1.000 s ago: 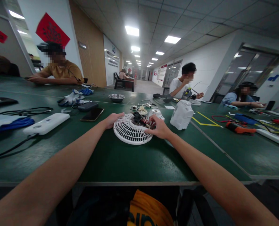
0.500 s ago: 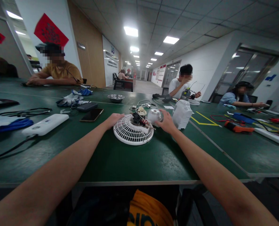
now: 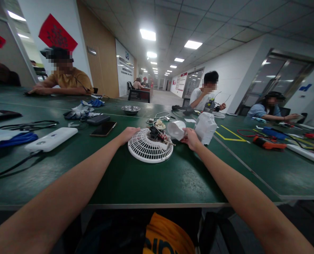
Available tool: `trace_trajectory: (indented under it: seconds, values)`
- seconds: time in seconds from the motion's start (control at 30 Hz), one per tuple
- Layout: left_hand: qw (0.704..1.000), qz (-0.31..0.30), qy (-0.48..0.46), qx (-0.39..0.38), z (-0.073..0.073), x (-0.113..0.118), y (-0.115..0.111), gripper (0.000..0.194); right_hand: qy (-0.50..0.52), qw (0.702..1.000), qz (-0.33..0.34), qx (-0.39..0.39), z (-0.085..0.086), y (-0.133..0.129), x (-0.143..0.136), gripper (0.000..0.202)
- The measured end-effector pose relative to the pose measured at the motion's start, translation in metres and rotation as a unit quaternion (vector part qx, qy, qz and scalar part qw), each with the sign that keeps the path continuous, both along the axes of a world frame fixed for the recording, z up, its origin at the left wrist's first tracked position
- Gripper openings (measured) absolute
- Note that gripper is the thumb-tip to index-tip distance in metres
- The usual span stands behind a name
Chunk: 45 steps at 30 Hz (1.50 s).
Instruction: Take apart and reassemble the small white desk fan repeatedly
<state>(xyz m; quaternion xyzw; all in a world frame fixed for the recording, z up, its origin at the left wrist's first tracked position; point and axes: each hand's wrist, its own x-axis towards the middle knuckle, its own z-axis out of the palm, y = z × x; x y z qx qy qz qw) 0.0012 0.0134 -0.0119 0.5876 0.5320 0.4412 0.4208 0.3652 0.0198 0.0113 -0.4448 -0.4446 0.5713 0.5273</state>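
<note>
The person's two forearms reach out over the green counter (image 3: 151, 183). The left hand (image 3: 129, 134) lies flat on the near-left rim of the white grille (image 3: 149, 148), fingers loose and closed on nothing, pinning it down. The right hand (image 3: 191, 138) is clamped on a white cap (image 3: 176, 129), lifted clear of the counter and tipped so its hollow faces the grille.

Just left of that grip, the bared motor (image 3: 158, 134) and its wires sit on the grille's middle. To do this well, the cap probably wants squaring over the motor, wires tucked clear of its rim, while the left hand holds the grille down.

Just right of the grip stands a white housing (image 3: 206, 127). Beyond, other people work.
</note>
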Motion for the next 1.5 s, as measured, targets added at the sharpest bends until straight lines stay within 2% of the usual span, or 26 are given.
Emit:
trace_trajectory:
  seconds: [0.1, 0.27, 0.63, 0.93, 1.23, 1.5]
  values:
    - [1.000, 0.001, 0.003, 0.005, -0.003, -0.001, 0.003, 0.048, 0.015, 0.999, 0.002, -0.034, 0.004, -0.005, -0.003, 0.028]
    - [1.000, 0.005, 0.000, -0.002, -0.004, -0.002, 0.007, 0.049, 0.053, 0.996, 0.031, -0.070, 0.009, -0.014, -0.007, 0.029]
    - [1.000, 0.012, 0.016, 0.005, 0.003, 0.001, -0.003, 0.045, 0.049, 0.996, 0.044, -0.068, 0.011, -0.018, -0.008, 0.028]
    - [1.000, 0.009, 0.017, -0.005, 0.004, 0.001, -0.003, 0.040, 0.093, 0.991, 0.081, -0.051, 0.014, -0.022, -0.006, 0.020]
    - [1.000, 0.014, 0.004, -0.010, 0.002, 0.001, -0.001, 0.043, 0.112, 0.990, 0.067, -0.058, 0.014, -0.021, -0.006, 0.025]
    - [1.000, 0.020, 0.004, -0.010, 0.004, 0.001, -0.002, 0.044, 0.123, 0.990, 0.066, -0.028, 0.017, -0.025, -0.007, 0.024]
